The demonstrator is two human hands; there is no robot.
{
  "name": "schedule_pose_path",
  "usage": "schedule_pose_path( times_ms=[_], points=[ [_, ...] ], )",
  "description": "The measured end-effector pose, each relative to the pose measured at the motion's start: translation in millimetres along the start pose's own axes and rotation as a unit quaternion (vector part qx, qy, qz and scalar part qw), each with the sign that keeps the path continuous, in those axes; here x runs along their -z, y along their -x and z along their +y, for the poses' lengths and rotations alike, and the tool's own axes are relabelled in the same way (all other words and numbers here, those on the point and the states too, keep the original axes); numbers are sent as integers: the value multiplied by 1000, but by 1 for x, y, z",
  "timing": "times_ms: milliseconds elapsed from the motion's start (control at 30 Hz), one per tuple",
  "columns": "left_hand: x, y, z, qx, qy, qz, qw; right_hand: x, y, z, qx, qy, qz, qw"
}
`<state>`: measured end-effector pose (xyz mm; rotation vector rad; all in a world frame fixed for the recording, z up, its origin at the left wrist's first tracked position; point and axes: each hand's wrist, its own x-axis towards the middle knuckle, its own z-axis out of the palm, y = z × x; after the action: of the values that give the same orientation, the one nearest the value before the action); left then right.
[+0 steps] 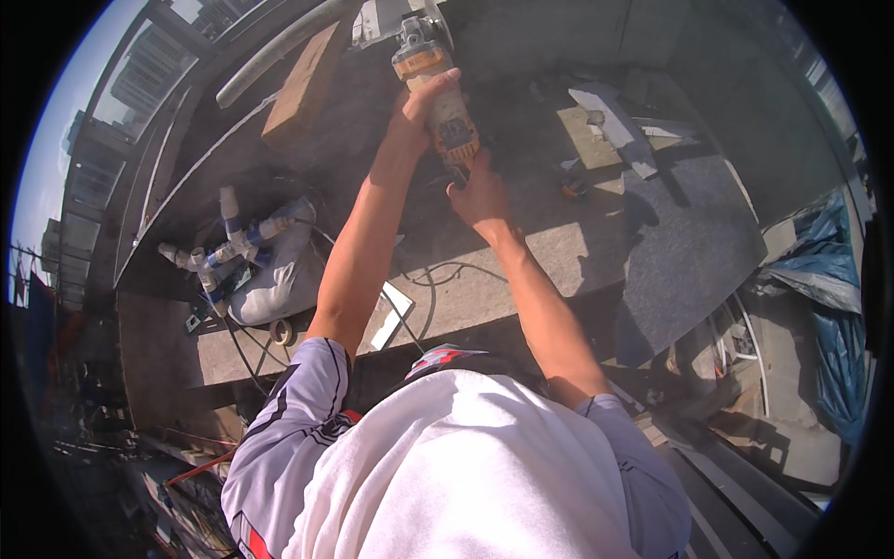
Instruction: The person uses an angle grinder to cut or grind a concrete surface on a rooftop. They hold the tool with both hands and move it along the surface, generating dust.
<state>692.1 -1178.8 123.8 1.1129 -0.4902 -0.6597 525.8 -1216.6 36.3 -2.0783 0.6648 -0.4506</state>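
An angle grinder [453, 129] with a dusty yellow body is stretched out ahead of me, its metal head at the far end. My left hand [426, 104] is closed round the body just behind the head. Farther back, my right hand [482, 197] grips the rear end, where the cord side is partly hidden. The edge of the grinder's disc [445, 26] shows beside a pale flat piece [377, 22] at the top; whether they touch, I cannot tell.
Left of my arms lie a wooden block [303, 84], joined pipe fittings [223, 247], a white sack [279, 279] and a tape roll [281, 332]. On the right are board offcuts [615, 126], a grey slab [689, 252] and blue plastic sheeting [835, 326]. A cord [433, 279] crosses the bench.
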Motion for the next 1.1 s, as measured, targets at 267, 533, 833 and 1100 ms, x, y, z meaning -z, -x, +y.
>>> schedule_pose_path(
  times_ms=[267, 533, 833, 1100],
  points=[
    [-5, 11, -10, 30, 14, 32, 999, 10, 18, -1, 0, 0, -6, 1000],
    [-5, 17, -18, 11, 23, 20, 999, 13, 25, -2, -18, -7, -19, 1000],
    [-11, 19, -11, -3, 8, 35, 999, 5, 14, 0, -20, 16, -16, 1000],
    [-5, 12, -7, 34, 9, 25, 999, 0, 10, 1, -18, 7, -9, 1000]
  ],
)
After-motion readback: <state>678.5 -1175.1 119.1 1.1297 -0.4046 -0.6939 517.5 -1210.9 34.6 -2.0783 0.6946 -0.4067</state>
